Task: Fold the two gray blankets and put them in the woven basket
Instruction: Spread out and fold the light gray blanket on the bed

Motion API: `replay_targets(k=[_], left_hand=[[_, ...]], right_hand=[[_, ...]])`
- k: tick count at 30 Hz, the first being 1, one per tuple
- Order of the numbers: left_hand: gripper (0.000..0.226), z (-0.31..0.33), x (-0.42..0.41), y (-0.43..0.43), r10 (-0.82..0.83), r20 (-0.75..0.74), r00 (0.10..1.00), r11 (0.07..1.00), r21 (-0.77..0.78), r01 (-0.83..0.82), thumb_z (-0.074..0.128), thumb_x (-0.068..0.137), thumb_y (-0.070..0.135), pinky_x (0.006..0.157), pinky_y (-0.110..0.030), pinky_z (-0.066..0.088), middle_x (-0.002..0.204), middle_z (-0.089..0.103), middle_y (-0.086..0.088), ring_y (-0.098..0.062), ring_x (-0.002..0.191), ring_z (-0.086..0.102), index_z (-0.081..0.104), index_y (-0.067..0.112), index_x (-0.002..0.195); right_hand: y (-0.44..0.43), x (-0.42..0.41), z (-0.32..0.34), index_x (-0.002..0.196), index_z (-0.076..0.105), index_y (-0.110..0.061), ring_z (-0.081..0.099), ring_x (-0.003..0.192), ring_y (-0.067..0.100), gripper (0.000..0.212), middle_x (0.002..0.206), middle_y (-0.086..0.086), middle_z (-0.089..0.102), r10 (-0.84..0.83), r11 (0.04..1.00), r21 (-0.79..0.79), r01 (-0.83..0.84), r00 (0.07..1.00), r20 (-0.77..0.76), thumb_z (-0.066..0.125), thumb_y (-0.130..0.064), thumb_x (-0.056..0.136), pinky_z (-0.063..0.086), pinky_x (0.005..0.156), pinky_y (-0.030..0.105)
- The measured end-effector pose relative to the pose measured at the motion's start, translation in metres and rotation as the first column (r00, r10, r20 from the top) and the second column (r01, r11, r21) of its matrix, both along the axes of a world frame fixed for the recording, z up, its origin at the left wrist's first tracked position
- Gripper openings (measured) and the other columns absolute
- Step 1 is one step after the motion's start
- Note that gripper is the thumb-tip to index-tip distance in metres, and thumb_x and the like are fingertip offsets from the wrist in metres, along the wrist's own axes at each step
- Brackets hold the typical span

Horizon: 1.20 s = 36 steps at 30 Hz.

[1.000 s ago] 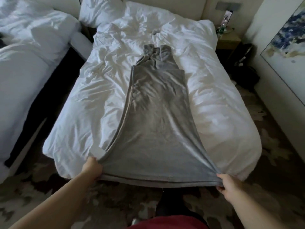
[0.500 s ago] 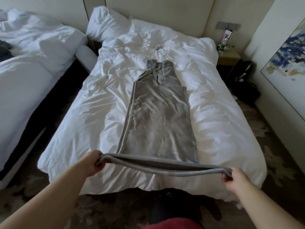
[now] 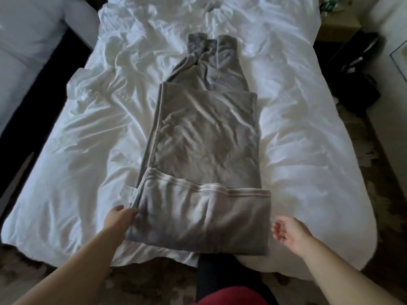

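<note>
The gray blanket (image 3: 207, 137) lies lengthwise down the middle of the bed (image 3: 308, 150), with wide stretches of rumpled white duvet on either side. Its near fold reaches the foot edge, right in front of the person. A dark gap separates this bed from a second bed (image 3: 26, 51) on the left; a dark bag (image 3: 356, 84) sits on the floor to the right.

The left hand (image 3: 119, 221) rests against the folded flap's left edge — touching it, though I cannot tell whether it pinches. The right hand (image 3: 288, 234) hovers just beside the right edge, fingers loosely spread, holding nothing.

The blanket is a narrow strip — far end bunched and twisted, near end doubled back, its pale hem running straight across.
</note>
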<state>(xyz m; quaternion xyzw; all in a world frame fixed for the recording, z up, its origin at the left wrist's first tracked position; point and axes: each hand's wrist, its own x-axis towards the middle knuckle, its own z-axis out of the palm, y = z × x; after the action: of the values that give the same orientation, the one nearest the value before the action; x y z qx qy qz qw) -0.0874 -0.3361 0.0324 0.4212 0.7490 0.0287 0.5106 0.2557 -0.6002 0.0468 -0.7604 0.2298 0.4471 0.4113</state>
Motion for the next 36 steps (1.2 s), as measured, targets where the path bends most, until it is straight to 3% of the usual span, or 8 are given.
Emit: replay_targets(k=[3, 7, 14, 17, 21, 24, 29, 36], left_hand=[[0.061, -0.013, 0.012, -0.001, -0.06, -0.11, 0.992, 0.996, 0.059, 0.066, 0.073, 0.08, 0.023, 0.077, -0.034, 0.048, 0.116, 0.064, -0.017, -0.027, 0.085, 0.06, 0.05, 0.007, 0.134], [0.057, -0.03, 0.037, 0.021, -0.278, -0.301, 0.912, 0.908, 0.229, 0.352, 0.068, 0.082, 0.032, 0.085, -0.039, 0.046, 0.125, 0.057, -0.019, -0.032, 0.097, 0.059, 0.05, 0.015, 0.133], [0.062, -0.054, 0.064, 0.048, -0.559, -0.614, 0.557, 0.689, 0.03, 0.725, 0.062, 0.077, 0.057, 0.114, -0.055, 0.007, 0.155, 0.017, -0.016, -0.035, 0.141, 0.018, 0.047, 0.036, 0.133], [0.041, -0.055, 0.066, 0.058, -0.614, -0.594, 0.519, 0.599, 0.078, 0.797, 0.061, 0.08, 0.045, 0.113, -0.057, 0.006, 0.144, 0.038, -0.01, -0.033, 0.135, 0.029, 0.06, 0.03, 0.118], [0.018, -0.059, 0.062, 0.054, -0.643, -0.545, 0.538, 0.439, 0.313, 0.842, 0.061, 0.075, 0.021, 0.097, -0.048, 0.035, 0.094, 0.067, -0.017, -0.039, 0.095, 0.057, 0.064, 0.01, 0.089], [0.014, -0.06, 0.052, 0.05, -0.548, -0.37, 0.75, 0.598, 0.453, 0.661, 0.064, 0.079, 0.011, 0.068, -0.037, 0.038, 0.078, 0.061, -0.013, -0.033, 0.073, 0.054, 0.056, 0.011, 0.091], [0.009, -0.062, 0.042, 0.063, -0.177, -0.267, 0.947, 0.823, 0.488, 0.292, 0.054, 0.085, 0.017, 0.061, -0.033, 0.03, 0.067, 0.051, 0.0, -0.028, 0.069, 0.048, 0.046, 0.014, 0.087], [0.058, -0.064, 0.05, 0.088, -0.232, -0.335, 0.913, 0.868, 0.353, 0.35, 0.071, 0.079, 0.04, 0.094, -0.041, 0.043, 0.123, 0.058, -0.016, -0.035, 0.115, 0.052, 0.05, 0.013, 0.125]], right_hand=[[-0.003, 0.011, -0.026, 0.092, 0.06, -0.004, 0.052, 0.063, 0.023, 0.012, 0.072, 0.011, 0.056, 0.196, 0.973, -0.127, -0.193, 0.98, 0.011, 0.059, -0.015, 0.093, 0.043, 0.058, 0.033], [0.017, 0.034, -0.047, 0.135, 0.048, -0.008, 0.055, 0.114, 0.03, 0.048, 0.121, 0.007, 0.055, 0.282, 0.958, -0.081, -0.275, 0.955, 0.095, 0.064, -0.021, 0.091, 0.046, 0.093, 0.041], [0.057, 0.043, -0.075, 0.106, 0.066, 0.0, 0.065, 0.081, 0.029, 0.025, 0.097, 0.02, 0.069, 0.246, 0.967, 0.017, -0.255, 0.948, 0.2, 0.069, -0.003, 0.082, 0.052, 0.088, 0.045], [0.061, 0.041, -0.077, 0.1, 0.07, -0.002, 0.066, 0.084, 0.029, 0.02, 0.095, 0.018, 0.07, 0.299, 0.952, -0.038, -0.303, 0.897, 0.325, 0.072, -0.007, 0.081, 0.052, 0.088, 0.045], [0.059, 0.042, -0.07, 0.096, 0.073, -0.001, 0.066, 0.093, 0.034, 0.024, 0.094, 0.022, 0.072, 0.596, 0.803, -0.368, -0.469, 0.617, 0.513, 0.069, -0.023, 0.086, 0.048, 0.078, 0.035], [0.063, 0.043, -0.058, 0.087, 0.069, 0.003, 0.064, 0.092, 0.042, 0.029, 0.092, 0.028, 0.069, 0.681, 0.732, -0.502, -0.462, 0.463, 0.567, 0.065, -0.026, 0.089, 0.046, 0.074, 0.036], [0.088, 0.053, -0.043, 0.087, 0.064, 0.006, 0.06, 0.091, 0.046, 0.031, 0.093, 0.032, 0.065, 0.607, 0.794, -0.502, -0.344, 0.404, 0.684, 0.059, -0.024, 0.093, 0.045, 0.076, 0.039], [0.101, 0.069, -0.077, 0.101, 0.06, 0.002, 0.057, 0.107, 0.042, 0.042, 0.115, 0.029, 0.061, 0.595, 0.796, -0.465, -0.388, 0.646, 0.478, 0.056, -0.038, 0.093, 0.038, 0.077, 0.034]])
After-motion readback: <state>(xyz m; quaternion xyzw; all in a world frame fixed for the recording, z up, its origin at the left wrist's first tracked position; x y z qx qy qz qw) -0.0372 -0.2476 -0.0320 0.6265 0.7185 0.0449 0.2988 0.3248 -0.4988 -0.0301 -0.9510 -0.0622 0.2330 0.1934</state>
